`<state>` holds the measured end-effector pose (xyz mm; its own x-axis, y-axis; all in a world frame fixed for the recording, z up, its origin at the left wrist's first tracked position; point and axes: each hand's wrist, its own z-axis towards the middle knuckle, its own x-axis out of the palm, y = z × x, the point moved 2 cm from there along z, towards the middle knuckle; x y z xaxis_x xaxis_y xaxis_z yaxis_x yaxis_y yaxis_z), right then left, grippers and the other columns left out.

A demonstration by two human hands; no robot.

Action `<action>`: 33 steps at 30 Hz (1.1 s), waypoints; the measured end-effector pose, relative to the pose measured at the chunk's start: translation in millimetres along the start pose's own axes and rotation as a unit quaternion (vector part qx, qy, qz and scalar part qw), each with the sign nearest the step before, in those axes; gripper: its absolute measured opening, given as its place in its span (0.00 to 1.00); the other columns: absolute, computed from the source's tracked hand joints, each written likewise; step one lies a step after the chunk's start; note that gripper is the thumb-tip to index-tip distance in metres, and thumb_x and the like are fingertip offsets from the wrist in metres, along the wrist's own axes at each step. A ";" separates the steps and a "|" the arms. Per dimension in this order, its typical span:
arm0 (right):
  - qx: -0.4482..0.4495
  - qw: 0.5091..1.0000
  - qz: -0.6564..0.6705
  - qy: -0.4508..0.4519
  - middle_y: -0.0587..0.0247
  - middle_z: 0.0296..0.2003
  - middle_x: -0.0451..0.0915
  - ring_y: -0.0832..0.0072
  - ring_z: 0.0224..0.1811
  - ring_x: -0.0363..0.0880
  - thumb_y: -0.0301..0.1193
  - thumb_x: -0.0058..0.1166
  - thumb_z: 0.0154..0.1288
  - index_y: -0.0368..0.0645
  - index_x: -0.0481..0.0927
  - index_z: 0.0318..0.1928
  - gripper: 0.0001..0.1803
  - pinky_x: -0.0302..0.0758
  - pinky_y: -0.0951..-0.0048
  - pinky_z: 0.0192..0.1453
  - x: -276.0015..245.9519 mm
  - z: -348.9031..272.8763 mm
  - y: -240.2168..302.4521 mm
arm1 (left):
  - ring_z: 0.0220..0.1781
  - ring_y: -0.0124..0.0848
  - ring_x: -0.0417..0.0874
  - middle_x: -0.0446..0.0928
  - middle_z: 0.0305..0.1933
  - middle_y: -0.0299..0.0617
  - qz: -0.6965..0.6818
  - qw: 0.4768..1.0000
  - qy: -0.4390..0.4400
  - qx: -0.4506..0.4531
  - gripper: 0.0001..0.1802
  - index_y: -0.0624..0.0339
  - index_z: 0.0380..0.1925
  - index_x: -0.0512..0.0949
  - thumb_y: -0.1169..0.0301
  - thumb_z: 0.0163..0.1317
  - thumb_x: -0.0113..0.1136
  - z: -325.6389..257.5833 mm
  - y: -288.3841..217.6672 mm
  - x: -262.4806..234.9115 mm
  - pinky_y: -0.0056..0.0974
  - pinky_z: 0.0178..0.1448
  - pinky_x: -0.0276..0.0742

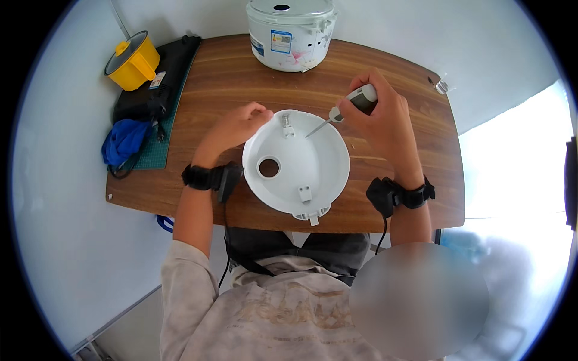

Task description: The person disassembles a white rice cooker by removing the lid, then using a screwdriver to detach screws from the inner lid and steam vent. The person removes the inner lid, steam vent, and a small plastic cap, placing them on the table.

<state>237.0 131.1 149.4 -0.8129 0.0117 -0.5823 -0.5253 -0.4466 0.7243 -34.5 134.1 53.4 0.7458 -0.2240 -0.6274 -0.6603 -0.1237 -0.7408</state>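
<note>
A round white plastic lid [322, 168], like that of a rice cooker, lies hollow side up at the front of the table. It has a round hole at left, a metal-looking fitting near its far rim and a latch at its near rim. My left hand [241, 125] is closed at the lid's far-left rim, fingers curled against the edge. In my right hand [385, 114] is a screwdriver [362, 98] with a thick grey-and-white handle, gripped firmly. Its thin shaft slants down to the left, the tip over the lid's inside; whether it touches cannot be told.
A white rice cooker body [292, 45] stands at the back of the wooden table [223, 78]. To the left, a yellow pot [135, 63] sits on a black case [174, 66], beside a blue cloth [125, 141] and cables on a green mat [158, 155]. A small clear object [442, 88] lies far right.
</note>
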 end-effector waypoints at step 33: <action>-0.104 0.992 0.048 0.046 0.57 0.22 0.77 0.63 0.22 0.76 0.26 0.66 0.58 0.41 0.71 0.41 0.16 0.72 0.67 0.29 22.2 -6.4 15.1 | 0.63 0.37 0.77 0.76 0.63 0.50 -0.227 0.973 0.048 -0.002 0.29 0.64 0.71 0.65 0.75 0.68 0.50 -24.5 15.9 47.4 0.39 0.69 0.70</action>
<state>212.6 118.9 145.0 -0.8257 -0.1170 -0.5518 -0.3754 -0.6162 0.6924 -11.8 97.8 17.8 0.9491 -0.2348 -0.2098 -0.2648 -0.2347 -0.9353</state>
